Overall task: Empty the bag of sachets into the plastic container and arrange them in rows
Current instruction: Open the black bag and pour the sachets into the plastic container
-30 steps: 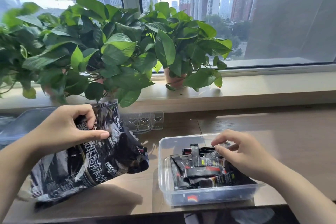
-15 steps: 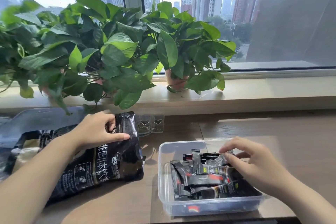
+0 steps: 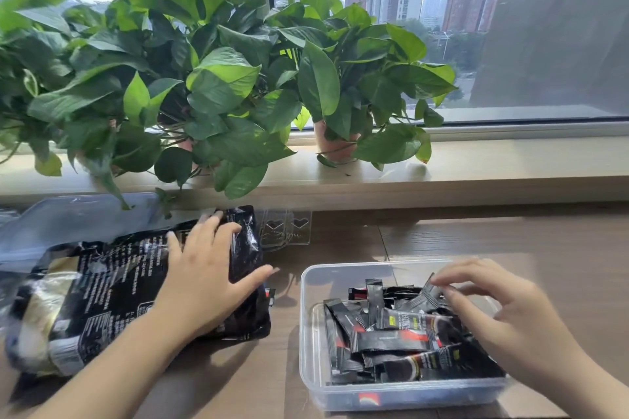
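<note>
The black printed bag point(image 3: 102, 286) lies flat on the wooden table at the left. My left hand point(image 3: 207, 269) rests on top of it, palm down with fingers spread. The clear plastic container point(image 3: 311, 333) stands at the right and holds a jumbled pile of several black sachets point(image 3: 391, 337). My right hand point(image 3: 503, 313) hovers over the pile's right side, its fingertips touching the end of one raised sachet point(image 3: 423, 296). Whether it pinches that sachet is unclear.
A clear lid point(image 3: 68, 224) lies behind the bag at the far left. A small clear tray with heart shapes point(image 3: 286, 228) sits near the sill. Potted leafy plants point(image 3: 218, 88) line the window ledge point(image 3: 510, 163), leaves hanging over the table's back edge.
My left hand lowered the bag from a raised, tilted hold onto the table and opened flat on top of it. My right hand stayed over the sachets, shifting slightly.
</note>
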### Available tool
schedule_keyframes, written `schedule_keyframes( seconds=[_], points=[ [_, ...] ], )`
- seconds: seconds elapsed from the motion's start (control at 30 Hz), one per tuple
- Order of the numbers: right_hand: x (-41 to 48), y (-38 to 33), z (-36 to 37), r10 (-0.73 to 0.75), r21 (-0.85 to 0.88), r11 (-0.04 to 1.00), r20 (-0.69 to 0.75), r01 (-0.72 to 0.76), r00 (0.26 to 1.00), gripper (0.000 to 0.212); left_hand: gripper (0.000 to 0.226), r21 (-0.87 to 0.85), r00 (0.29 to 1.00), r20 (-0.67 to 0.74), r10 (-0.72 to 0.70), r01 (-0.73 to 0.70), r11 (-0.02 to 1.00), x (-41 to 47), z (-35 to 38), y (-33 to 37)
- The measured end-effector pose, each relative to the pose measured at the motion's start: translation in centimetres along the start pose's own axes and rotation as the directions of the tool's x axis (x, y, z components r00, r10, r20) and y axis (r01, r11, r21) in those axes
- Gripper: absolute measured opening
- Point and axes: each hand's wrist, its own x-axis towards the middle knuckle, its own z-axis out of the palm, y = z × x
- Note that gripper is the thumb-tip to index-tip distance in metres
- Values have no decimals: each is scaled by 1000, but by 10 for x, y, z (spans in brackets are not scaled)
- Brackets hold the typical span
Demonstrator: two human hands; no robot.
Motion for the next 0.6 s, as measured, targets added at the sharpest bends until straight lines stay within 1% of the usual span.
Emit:
schedule_keyframes(
  seconds=[0.07,0.13,0.17,0.3,0.37,0.5,0.6],
  points=[
    [-2,-1,2,-1,-13,1000,-1,1,1000,36,101,57,998,60,-27,24,998,-11,10,13],
    [-1,-2,3,2,-34,999,4,-2,1000,35,95,129,994,96,-48,35,991,-11,19,18],
    [-1,-3,4,5,-42,999,4,-5,1000,34,91,129,994,98,-48,36,991,-10,21,18],
    [2,-1,5,22,-48,999,1,-22,1000,33,94,48,997,79,5,-9,999,-3,19,11],
    [3,0,7,41,-55,998,12,-40,999,33,89,23,996,76,53,-55,998,-1,16,6],
    [6,2,14,109,-137,985,32,-103,994,30,81,-8,986,123,116,-116,993,2,9,-2],
    [11,0,22,148,-174,974,11,-144,989,26,78,-54,973,163,165,-158,986,-1,3,-5]
  ],
)
